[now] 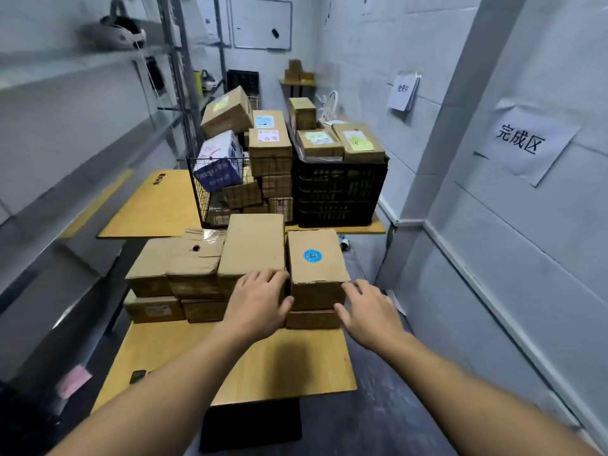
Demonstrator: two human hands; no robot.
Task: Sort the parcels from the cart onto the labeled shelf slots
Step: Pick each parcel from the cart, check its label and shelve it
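- My left hand (260, 299) lies spread and relaxed over the plain cardboard box (251, 248)'s front edge.
- My right hand (365, 311), fingers wide, touches the blue-stickered parcel (316, 258)'s creased corner.
- Both rectangular cartons sit stacked on the smooth wooden table (279, 363).

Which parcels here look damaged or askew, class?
The taped box in the near stack has a hole in its crumpled top. Behind, a brown box leans tilted atop the pile in the wire basket.
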